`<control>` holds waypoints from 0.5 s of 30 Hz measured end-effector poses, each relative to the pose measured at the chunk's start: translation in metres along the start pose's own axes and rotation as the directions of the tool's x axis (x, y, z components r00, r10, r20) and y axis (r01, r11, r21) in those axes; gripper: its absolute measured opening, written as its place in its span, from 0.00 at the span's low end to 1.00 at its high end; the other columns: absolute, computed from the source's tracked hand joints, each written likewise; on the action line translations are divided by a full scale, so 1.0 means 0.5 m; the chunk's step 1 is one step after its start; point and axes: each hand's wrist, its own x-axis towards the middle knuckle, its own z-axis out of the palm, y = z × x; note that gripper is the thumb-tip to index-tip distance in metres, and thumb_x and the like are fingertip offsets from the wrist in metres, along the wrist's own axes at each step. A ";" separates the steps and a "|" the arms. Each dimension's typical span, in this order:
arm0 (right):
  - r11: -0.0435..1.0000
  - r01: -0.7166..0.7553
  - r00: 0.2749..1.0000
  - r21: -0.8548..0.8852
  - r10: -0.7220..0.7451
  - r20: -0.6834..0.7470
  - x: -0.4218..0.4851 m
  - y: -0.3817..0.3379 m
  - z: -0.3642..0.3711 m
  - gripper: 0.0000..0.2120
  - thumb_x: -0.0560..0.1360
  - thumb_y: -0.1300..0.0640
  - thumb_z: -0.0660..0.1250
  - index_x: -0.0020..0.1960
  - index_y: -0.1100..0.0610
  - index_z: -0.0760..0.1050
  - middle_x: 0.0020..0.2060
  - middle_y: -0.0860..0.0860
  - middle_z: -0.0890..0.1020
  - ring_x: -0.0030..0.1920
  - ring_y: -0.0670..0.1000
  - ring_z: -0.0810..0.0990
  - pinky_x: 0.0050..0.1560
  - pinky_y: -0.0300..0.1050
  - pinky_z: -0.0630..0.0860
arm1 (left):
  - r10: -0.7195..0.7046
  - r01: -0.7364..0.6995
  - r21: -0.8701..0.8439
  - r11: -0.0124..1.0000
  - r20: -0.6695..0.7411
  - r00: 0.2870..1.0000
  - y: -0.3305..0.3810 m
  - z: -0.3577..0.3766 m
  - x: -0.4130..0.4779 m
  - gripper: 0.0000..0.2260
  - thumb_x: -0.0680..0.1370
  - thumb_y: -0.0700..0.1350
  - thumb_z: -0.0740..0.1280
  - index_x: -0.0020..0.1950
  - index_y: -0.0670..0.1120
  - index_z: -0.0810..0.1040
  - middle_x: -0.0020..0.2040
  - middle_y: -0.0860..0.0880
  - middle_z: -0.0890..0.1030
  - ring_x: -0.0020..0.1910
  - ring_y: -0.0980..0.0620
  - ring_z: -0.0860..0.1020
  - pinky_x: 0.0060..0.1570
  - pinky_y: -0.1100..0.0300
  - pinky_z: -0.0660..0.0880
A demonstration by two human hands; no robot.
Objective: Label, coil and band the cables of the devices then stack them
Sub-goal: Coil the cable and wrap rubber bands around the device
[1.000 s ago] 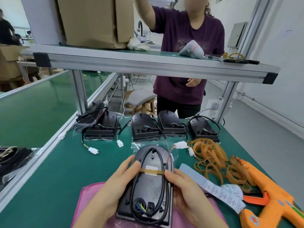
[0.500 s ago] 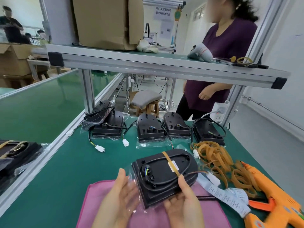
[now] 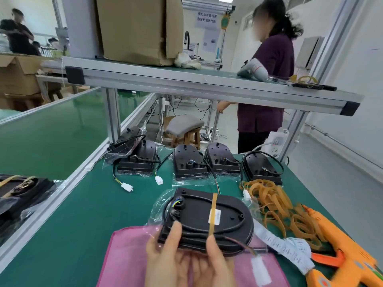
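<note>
Cardboard box: standing on the upper shelf, near its left end.
White rag: lying just beside the box, on its right.
Grey handheld tool: resting on the shelf toward its right end.
Person in a purple shirt: standing behind the shelf, facing left.
Stool: sitting on the floor beyond the far edge of the green table, below the shelf.
Power strip: sitting at the foot of the right shelf post.
Pink cloth: lying flat at the table's near edge.
Open carton: sitting at far left, in the background.
Person in black: standing behind the carton.
</note>
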 end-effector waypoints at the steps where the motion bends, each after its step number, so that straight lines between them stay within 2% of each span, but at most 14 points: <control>1: 0.997 0.065 0.998 -0.050 -0.064 0.008 -0.002 -0.003 -0.003 0.18 0.79 0.76 0.49 0.67 0.76 0.65 0.19 0.60 0.75 0.49 0.64 0.81 0.30 0.35 0.72 | 0.015 -0.015 0.005 1.000 0.011 1.000 0.014 0.001 0.008 0.24 0.67 0.38 0.72 0.62 0.44 0.74 0.51 0.34 0.83 0.46 0.34 0.83 0.42 0.43 0.81; 2: 0.991 0.107 0.994 -0.082 -0.108 -0.002 -0.004 -0.007 -0.005 0.17 0.78 0.77 0.48 0.64 0.79 0.65 0.21 0.62 0.75 0.49 0.69 0.78 0.34 0.33 0.73 | 0.028 -0.029 0.021 0.999 0.021 0.999 0.029 -0.001 0.018 0.25 0.67 0.38 0.72 0.64 0.41 0.73 0.54 0.34 0.82 0.49 0.35 0.83 0.42 0.44 0.81; 3: 0.990 0.077 0.997 -0.117 -0.079 -0.009 -0.003 -0.010 -0.010 0.17 0.78 0.78 0.49 0.64 0.78 0.65 0.29 0.68 0.78 0.49 0.68 0.78 0.41 0.36 0.75 | 0.040 -0.041 0.037 0.998 0.040 0.998 0.045 -0.003 0.029 0.27 0.68 0.39 0.72 0.66 0.39 0.72 0.57 0.35 0.81 0.50 0.37 0.82 0.42 0.46 0.82; 4: 0.986 0.023 1.000 -0.163 -0.024 -0.006 -0.006 -0.011 -0.023 0.18 0.78 0.77 0.49 0.66 0.77 0.65 0.41 0.71 0.79 0.49 0.66 0.78 0.49 0.43 0.75 | 0.046 -0.050 0.058 0.997 0.067 0.997 0.062 -0.005 0.039 0.27 0.68 0.40 0.71 0.67 0.39 0.72 0.59 0.36 0.81 0.52 0.38 0.82 0.42 0.48 0.82; 5: 0.985 -0.011 1.000 -0.172 0.008 -0.021 -0.011 -0.009 -0.033 0.19 0.77 0.78 0.48 0.65 0.75 0.66 0.49 0.71 0.79 0.48 0.62 0.79 0.51 0.49 0.75 | 0.046 -0.055 0.089 0.995 0.098 0.994 0.081 -0.006 0.050 0.27 0.69 0.40 0.71 0.68 0.38 0.72 0.60 0.37 0.80 0.54 0.39 0.81 0.43 0.48 0.82; 6: 0.990 -0.041 0.999 -0.134 0.043 0.009 -0.012 -0.009 -0.040 0.19 0.76 0.79 0.48 0.64 0.74 0.68 0.52 0.70 0.78 0.45 0.59 0.81 0.47 0.50 0.77 | 0.042 -0.058 0.131 0.990 0.127 0.991 0.099 -0.008 0.061 0.26 0.70 0.41 0.70 0.68 0.38 0.72 0.60 0.37 0.80 0.57 0.39 0.80 0.44 0.48 0.82; 8: 0.985 -0.113 0.992 -0.129 0.119 0.043 0.012 -0.021 -0.059 0.19 0.75 0.81 0.49 0.59 0.71 0.71 0.44 0.66 0.83 0.35 0.56 0.84 0.35 0.46 0.81 | 0.010 -0.054 0.236 0.970 0.184 0.983 0.132 -0.009 0.084 0.26 0.70 0.43 0.70 0.67 0.38 0.73 0.60 0.37 0.81 0.53 0.41 0.82 0.44 0.48 0.82; 9: 0.981 -0.126 0.990 -0.146 0.134 0.051 0.034 -0.033 -0.070 0.17 0.76 0.79 0.51 0.59 0.70 0.71 0.38 0.63 0.84 0.36 0.57 0.83 0.38 0.48 0.81 | -0.021 -0.043 0.293 0.955 0.210 0.977 0.146 -0.008 0.093 0.27 0.69 0.44 0.70 0.67 0.37 0.74 0.58 0.37 0.82 0.47 0.43 0.83 0.42 0.49 0.82; 10: 0.977 -0.120 0.990 -0.177 0.131 0.050 0.055 -0.048 -0.078 0.15 0.77 0.76 0.54 0.61 0.70 0.71 0.38 0.63 0.84 0.41 0.59 0.83 0.46 0.53 0.79 | -0.057 -0.029 0.349 0.937 0.234 0.971 0.156 -0.005 0.102 0.27 0.68 0.45 0.70 0.66 0.37 0.75 0.54 0.37 0.83 0.42 0.45 0.84 0.39 0.51 0.83; 12: 0.948 -0.152 0.984 -0.281 0.173 0.052 0.095 -0.078 -0.084 0.15 0.80 0.64 0.57 0.64 0.69 0.71 0.50 0.64 0.83 0.54 0.64 0.79 0.62 0.61 0.72 | -0.130 -0.008 0.454 0.891 0.273 0.953 0.168 0.003 0.117 0.26 0.66 0.46 0.70 0.64 0.40 0.76 0.48 0.40 0.85 0.37 0.47 0.84 0.34 0.54 0.83; 14: 0.898 -0.192 0.962 -0.395 0.253 0.107 0.122 -0.100 -0.075 0.24 0.79 0.48 0.58 0.65 0.65 0.74 0.58 0.63 0.80 0.61 0.63 0.77 0.67 0.62 0.67 | -0.184 -0.017 0.557 0.830 0.303 0.935 0.165 0.010 0.131 0.24 0.66 0.46 0.70 0.61 0.42 0.77 0.48 0.41 0.85 0.38 0.48 0.84 0.38 0.53 0.83; 15: 0.868 -0.210 0.943 -0.450 0.300 0.140 0.130 -0.107 -0.066 0.27 0.77 0.44 0.57 0.63 0.64 0.76 0.59 0.64 0.79 0.63 0.64 0.76 0.68 0.63 0.66 | -0.209 -0.024 0.598 0.801 0.317 0.925 0.161 0.014 0.136 0.23 0.66 0.46 0.71 0.59 0.42 0.78 0.49 0.41 0.85 0.40 0.47 0.84 0.40 0.52 0.83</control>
